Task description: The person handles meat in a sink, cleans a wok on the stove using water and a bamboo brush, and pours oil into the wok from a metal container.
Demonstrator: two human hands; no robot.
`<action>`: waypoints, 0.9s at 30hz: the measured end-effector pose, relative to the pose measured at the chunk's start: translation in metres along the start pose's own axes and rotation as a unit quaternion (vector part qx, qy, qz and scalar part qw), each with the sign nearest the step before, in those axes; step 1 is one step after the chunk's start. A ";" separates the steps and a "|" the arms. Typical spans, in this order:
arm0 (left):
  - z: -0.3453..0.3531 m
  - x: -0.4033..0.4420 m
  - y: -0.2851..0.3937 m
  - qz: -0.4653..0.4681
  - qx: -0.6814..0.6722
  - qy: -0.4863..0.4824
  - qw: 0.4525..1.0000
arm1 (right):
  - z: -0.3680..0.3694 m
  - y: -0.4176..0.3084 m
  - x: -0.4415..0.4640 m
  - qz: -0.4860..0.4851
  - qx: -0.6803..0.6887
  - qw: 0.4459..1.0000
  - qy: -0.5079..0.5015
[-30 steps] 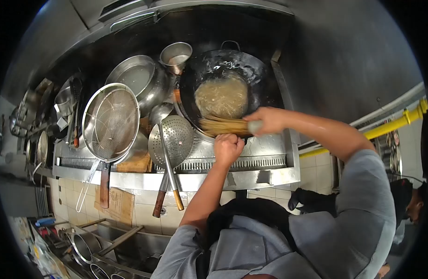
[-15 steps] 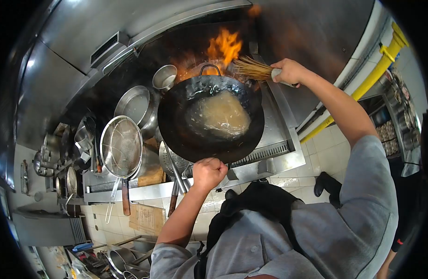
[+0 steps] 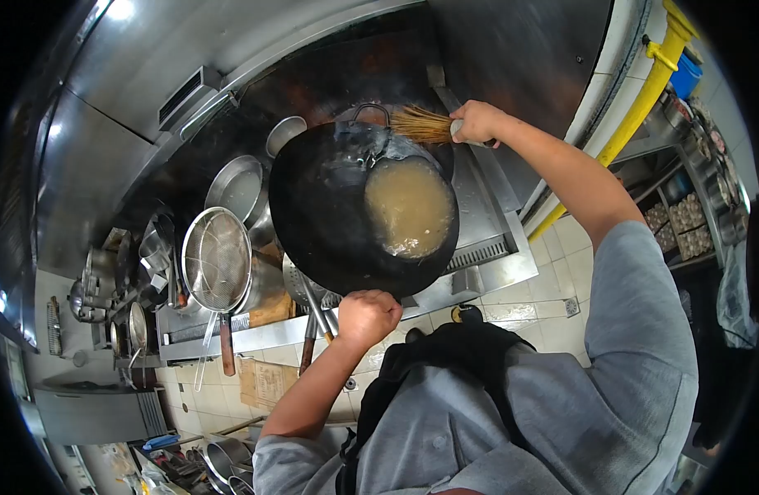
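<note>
A large black wok [image 3: 321, 214] is tilted toward the right over the stove. Cloudy, pale brown liquid [image 3: 411, 202] pools in its right half. My left hand [image 3: 368, 318] is closed in a fist at the near rim of the wok, hiding the part it grips. At the far right, my right hand [image 3: 478, 124] holds a bamboo wok brush [image 3: 420, 125] by its bound end. The bristles point left, near the far rim and the wok's metal loop handle [image 3: 371, 111]; whether they touch it, I cannot tell.
Left of the wok stand a round mesh strainer [image 3: 217, 257], a metal pan [image 3: 235, 186] and a small metal pot [image 3: 286, 134]. The steel stove edge [image 3: 511, 268] runs along the right. A yellow pipe [image 3: 643, 91] slants past my right arm.
The wok has tipped, and its liquid has run to the right side. The flames behind it are no longer visible. My right hand and the brush sit further left in view.
</note>
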State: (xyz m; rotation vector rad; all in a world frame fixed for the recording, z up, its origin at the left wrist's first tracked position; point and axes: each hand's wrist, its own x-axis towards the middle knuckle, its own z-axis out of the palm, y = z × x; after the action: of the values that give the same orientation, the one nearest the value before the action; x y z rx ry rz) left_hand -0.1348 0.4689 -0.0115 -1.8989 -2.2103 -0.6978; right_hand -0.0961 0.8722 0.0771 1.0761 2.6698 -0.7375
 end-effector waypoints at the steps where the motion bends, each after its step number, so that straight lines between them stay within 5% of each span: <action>1: 0.000 0.001 0.001 0.001 0.002 -0.001 1.000 | 0.002 0.000 0.000 0.003 0.000 1.000 -0.001; 27: -0.047 0.047 0.007 0.086 0.099 -0.173 0.976 | 0.039 0.054 -0.002 0.022 0.130 0.991 0.010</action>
State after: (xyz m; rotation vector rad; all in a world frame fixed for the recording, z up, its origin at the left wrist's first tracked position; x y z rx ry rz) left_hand -0.1460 0.4914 0.0504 -2.2042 -2.1614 -0.1196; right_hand -0.0588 0.8842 0.0235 1.2013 2.6091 -1.0951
